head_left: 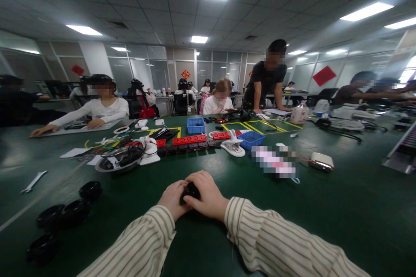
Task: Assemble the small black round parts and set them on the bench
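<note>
Between my two hands, just above or on the green table (pixel 279 220), is a round black part (pixel 190 191), mostly covered by fingers. My left hand (pixel 173 197) is closed around its left side. Over its top and right side wraps my right hand (pixel 208 192), the thumb lying across the front. I cannot make out the part's exact kind. Several similar black ring-shaped parts lie at the left: one upper part (pixel 90 191), a middle part (pixel 75 213) touching its neighbour (pixel 50 215), and a nearer part (pixel 43 247).
A wrench (pixel 34 181) lies at far left. Ahead stand a metal bowl (pixel 120 166) of dark pieces, red sockets (pixel 189 139), a white clamp base (pixel 234 149), and blue bins (pixel 196 126). A white-gold box (pixel 321 161) sits at right. Several people occupy the far side.
</note>
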A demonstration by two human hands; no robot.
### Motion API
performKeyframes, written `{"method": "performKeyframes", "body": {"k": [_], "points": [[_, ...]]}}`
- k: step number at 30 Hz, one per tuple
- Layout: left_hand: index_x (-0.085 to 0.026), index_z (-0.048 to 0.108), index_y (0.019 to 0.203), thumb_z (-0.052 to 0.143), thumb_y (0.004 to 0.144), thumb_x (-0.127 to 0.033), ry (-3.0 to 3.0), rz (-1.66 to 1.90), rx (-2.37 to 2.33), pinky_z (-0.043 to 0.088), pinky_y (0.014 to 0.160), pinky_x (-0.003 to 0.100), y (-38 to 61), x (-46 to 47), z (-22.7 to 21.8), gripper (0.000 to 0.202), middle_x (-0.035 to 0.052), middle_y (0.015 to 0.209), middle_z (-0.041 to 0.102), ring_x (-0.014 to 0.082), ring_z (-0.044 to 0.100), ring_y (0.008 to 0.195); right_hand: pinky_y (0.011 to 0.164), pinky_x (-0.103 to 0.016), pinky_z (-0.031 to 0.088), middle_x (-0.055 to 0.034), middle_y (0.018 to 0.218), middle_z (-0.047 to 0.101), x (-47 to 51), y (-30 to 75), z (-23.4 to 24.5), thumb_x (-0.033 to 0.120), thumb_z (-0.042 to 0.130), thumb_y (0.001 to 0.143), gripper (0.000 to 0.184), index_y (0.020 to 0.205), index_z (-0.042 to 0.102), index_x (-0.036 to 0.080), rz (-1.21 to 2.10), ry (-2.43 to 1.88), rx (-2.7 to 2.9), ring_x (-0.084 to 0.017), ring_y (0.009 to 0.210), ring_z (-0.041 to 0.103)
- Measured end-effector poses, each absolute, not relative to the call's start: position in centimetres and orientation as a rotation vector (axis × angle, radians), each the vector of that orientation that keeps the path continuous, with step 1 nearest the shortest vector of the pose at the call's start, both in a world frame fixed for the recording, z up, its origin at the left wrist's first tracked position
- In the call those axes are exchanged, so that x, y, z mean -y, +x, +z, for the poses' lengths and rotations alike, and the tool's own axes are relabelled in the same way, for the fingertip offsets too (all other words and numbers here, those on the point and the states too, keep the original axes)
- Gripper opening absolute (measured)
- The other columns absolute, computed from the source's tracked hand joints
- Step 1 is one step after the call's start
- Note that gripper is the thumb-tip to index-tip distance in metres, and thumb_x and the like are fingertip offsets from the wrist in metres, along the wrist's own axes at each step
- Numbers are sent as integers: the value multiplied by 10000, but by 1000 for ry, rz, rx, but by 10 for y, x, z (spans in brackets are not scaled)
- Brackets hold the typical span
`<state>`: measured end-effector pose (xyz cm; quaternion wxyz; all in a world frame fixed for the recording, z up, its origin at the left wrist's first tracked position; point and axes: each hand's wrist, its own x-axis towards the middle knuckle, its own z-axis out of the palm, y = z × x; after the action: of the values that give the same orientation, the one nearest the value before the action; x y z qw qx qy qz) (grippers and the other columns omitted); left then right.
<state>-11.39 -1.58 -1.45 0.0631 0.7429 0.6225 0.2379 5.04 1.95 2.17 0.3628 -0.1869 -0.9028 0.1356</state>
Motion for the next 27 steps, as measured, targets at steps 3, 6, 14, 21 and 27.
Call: {"method": "performKeyframes", "body": {"k": [3,6,14,21,27], "points": [[-168,552,1052,605,644,-392,2228,726,-1905,389,916,417,-112,18,-13,468,98,1094,552,273,504,1029,837,-336,337,-53,953,532,-23,50,19,331,617,733,321,974,512,148,348,-647,2309,-187,915,443],[-182,570,1032,588,666,-399,2222,721,-1890,397,906,403,-111,18,-12,426,86,1076,558,262,513,1005,797,-327,343,-43,893,527,-24,49,18,334,606,742,260,910,527,152,349,-723,2342,-179,868,440],[-170,565,1041,609,626,-329,2220,715,-1872,378,926,401,-114,16,-14,447,96,1089,551,261,499,1024,838,-328,323,-35,901,579,-20,48,22,119,506,675,252,918,554,164,373,-505,2409,-177,887,458],[-174,584,976,578,602,-219,2241,693,-1899,362,948,397,-112,16,-14,377,80,1066,565,254,494,1046,956,-379,249,-28,909,598,-16,48,24,82,451,600,247,809,543,176,376,-365,2432,-188,954,468],[-163,573,1014,604,615,-258,2262,675,-1910,369,949,408,-112,16,-13,411,99,1119,554,263,485,1072,915,-370,321,-70,1027,538,-19,49,23,181,537,674,341,1013,503,162,411,-476,2327,-206,991,449]]}}
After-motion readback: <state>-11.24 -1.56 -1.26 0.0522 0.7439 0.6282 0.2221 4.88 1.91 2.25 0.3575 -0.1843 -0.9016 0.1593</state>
